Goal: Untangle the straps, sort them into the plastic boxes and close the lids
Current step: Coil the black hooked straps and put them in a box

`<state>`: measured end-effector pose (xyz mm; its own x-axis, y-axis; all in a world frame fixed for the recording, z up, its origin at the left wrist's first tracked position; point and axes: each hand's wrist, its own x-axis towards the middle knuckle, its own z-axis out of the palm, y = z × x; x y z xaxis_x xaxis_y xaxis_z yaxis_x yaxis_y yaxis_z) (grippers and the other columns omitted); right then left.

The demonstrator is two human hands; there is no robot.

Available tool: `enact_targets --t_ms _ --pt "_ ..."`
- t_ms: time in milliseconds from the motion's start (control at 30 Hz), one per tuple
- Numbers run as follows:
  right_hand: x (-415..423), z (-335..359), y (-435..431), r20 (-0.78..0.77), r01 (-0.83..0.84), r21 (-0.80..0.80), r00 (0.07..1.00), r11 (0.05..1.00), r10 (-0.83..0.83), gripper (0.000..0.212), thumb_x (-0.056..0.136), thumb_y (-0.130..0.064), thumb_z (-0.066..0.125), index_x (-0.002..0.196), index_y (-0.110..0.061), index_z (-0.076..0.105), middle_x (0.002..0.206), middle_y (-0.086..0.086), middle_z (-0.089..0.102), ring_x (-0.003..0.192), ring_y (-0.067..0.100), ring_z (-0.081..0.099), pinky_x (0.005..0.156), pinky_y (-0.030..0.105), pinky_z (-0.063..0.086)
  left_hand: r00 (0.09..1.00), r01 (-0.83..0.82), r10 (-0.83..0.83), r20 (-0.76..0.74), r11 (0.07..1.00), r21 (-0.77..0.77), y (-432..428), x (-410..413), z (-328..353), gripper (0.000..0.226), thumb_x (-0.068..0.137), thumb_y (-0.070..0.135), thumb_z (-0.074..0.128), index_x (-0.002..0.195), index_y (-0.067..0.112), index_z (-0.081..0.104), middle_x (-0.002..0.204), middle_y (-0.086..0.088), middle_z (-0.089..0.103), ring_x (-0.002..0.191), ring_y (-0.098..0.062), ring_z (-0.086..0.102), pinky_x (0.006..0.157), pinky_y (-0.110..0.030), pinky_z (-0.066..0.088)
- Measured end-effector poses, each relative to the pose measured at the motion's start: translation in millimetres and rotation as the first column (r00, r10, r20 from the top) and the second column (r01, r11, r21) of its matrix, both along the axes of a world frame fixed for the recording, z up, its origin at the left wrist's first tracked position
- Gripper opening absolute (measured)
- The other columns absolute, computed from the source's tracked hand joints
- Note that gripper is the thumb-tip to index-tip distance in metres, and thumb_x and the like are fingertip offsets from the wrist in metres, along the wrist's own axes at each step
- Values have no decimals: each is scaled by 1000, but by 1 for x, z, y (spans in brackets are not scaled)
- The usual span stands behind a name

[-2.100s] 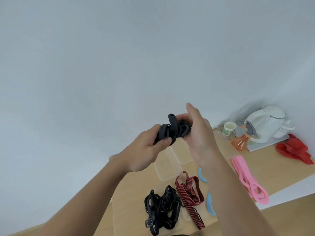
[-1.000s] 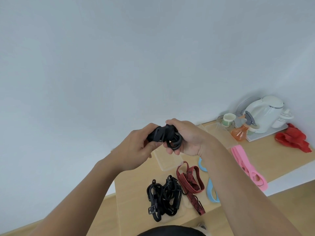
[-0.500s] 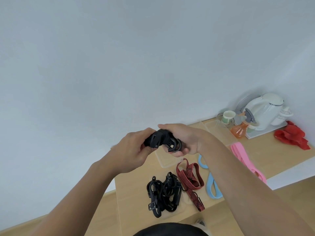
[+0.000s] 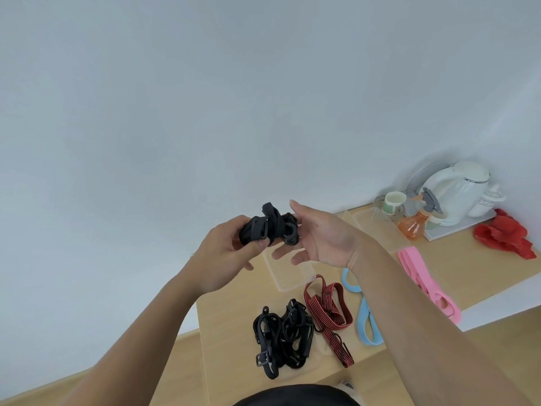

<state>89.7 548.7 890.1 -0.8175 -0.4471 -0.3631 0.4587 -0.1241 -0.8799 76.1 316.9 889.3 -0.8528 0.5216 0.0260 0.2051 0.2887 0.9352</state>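
My left hand (image 4: 225,256) grips a rolled bundle of black strap (image 4: 268,228), held up in the air above the table. My right hand (image 4: 319,238) is beside the bundle with its fingers spread and relaxed, palm turned up, thumb close to the bundle's right end. Below, on the wooden table (image 4: 228,332), lie a tangle of black straps (image 4: 282,332), a red-and-black striped strap (image 4: 329,312), a light blue strap (image 4: 366,320) and a pink strap (image 4: 424,282). A clear plastic box (image 4: 292,273) lies under my hands and another clear plastic box (image 4: 377,224) further back.
At the table's back right stand a white kettle (image 4: 456,191) on a tray, a paper cup (image 4: 395,202) and an orange spray bottle (image 4: 418,224). A red cloth (image 4: 506,237) lies at the far right. A white wall fills the background.
My right hand has let go of the black bundle and opened beside it. My left hand still holds the bundle, which sits slightly higher than before.
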Motion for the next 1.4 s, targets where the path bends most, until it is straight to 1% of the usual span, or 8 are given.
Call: enact_targets --t_ms 333,467,700,867,1067,1200,1267,1400 --pt "6 -28 -3 -119 265 246 963 932 -242 31 95 -22 70 122 -10 65 105 10 77 97 25 74 74 29 54 947 -253 237 217 966 47 23 -25 -33 24 93 27 72 115 17 70 103 -16 67 67 -17 67 79 -41 64" --pt "6 -55 -9 -152 385 406 923 829 -354 28 91 -27 74 116 -19 66 92 4 79 87 21 76 68 26 52 907 -299 275 317 954 27 48 -31 -65 19 95 21 69 114 19 72 92 -8 66 66 -15 69 81 -41 64" --pt "-31 -145 -13 29 416 586 846 695 -532 19 88 -21 67 76 -7 73 64 6 71 61 20 64 61 30 50 845 -272 366 389 922 -278 66 -47 -139 45 95 21 64 139 12 55 110 -2 70 83 -22 68 73 -33 55" --pt "-59 -198 -21 23 356 698 856 621 -517 20 91 -23 63 80 -7 63 77 6 67 74 25 63 59 28 44 854 -107 364 372 822 -560 51 -38 -169 14 88 27 69 99 19 66 105 -4 69 90 -24 68 80 -42 61" --pt "-66 -202 -17 -115 259 811 949 524 -292 13 95 -23 58 90 -11 57 88 2 60 84 23 60 57 27 41 800 233 284 529 665 -709 43 -13 -180 70 79 40 83 138 19 50 127 -6 59 101 -29 68 86 -42 61" --pt "-36 -187 -19 -471 503 792 864 346 -179 24 93 -28 62 112 -14 59 110 1 52 90 17 54 69 29 48 802 228 301 516 643 -731 45 -2 -190 68 84 31 81 141 13 50 125 -10 62 93 -30 72 81 -43 63" --pt "-16 -177 -26 -582 546 715 811 437 -62 10 92 -23 63 98 -15 62 96 -2 58 81 14 56 66 28 49 825 140 330 460 668 -731 41 1 -194 55 86 32 78 133 12 58 120 -9 65 90 -27 70 80 -42 62" --pt "27 -160 -40 -227 -66 780 897 622 380 8 94 -24 62 94 -17 66 82 -8 65 76 11 61 72 30 53 817 2 397 419 724 -690 28 8 -193 48 87 32 74 129 16 57 109 -6 68 82 -23 66 72 -34 58"
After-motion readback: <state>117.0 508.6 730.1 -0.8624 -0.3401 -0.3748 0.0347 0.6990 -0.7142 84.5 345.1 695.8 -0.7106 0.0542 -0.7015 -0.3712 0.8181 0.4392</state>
